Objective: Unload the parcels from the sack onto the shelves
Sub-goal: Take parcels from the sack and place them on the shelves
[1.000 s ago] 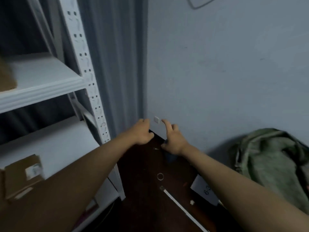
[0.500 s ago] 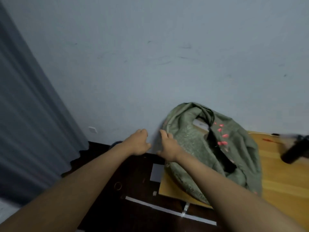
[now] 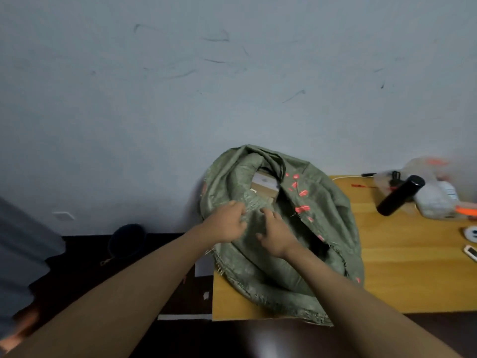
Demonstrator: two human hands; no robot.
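The sack [image 3: 284, 228] sits on the table [image 3: 400, 267] against the wall. Both hands lie at its near rim, the left hand [image 3: 228, 224] with curled fingers, seemingly bunching cloth, the right hand [image 3: 275, 235] looser. A parcel [image 3: 264, 186] shows in the mouth, just beyond both hands, about equally near each.
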